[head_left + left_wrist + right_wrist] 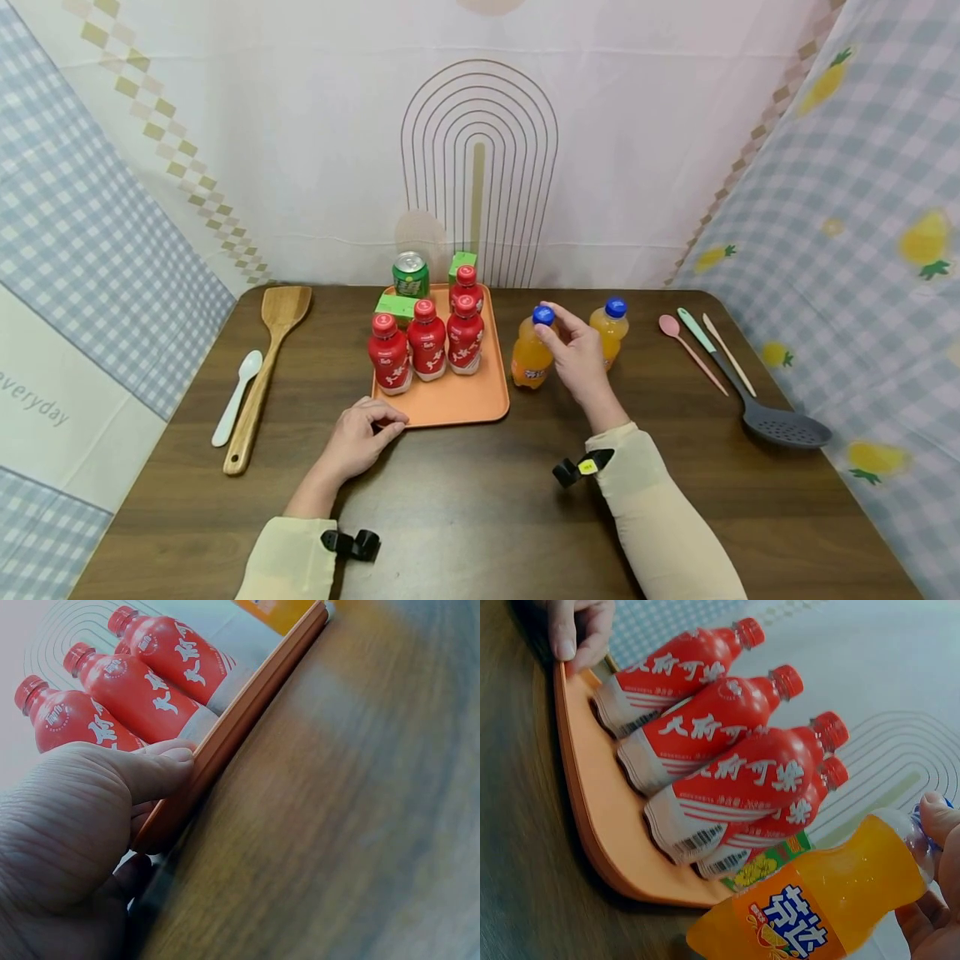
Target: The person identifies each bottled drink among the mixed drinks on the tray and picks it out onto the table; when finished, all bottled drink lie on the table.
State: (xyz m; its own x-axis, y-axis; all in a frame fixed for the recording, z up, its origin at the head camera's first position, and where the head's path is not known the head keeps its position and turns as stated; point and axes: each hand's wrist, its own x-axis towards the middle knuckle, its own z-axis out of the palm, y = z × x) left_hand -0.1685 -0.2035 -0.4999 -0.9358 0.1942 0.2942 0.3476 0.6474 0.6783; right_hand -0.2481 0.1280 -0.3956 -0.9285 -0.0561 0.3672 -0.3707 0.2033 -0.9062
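My right hand [579, 357] pinches the blue-capped neck of an orange soda bottle [531, 360], just right of the orange tray [480, 406]. In the right wrist view that soda bottle [802, 900] tilts in front of the tray's corner. At the tray's near left corner, my left hand [362, 437] grips the rim between thumb and fingers, as the left wrist view shows with the thumb [161, 771] on top. Several red cola bottles [428, 342] stand on the tray, with a green can [410, 275] and green boxes [397, 308] behind them.
A second orange soda bottle [611, 327] stands right of my right hand. On the left lie a wooden spatula [273, 358] and a white spoon [238, 396]. Far right are a pink spoon [690, 350], a slotted turner [783, 425] and a thin wooden stick [729, 354].
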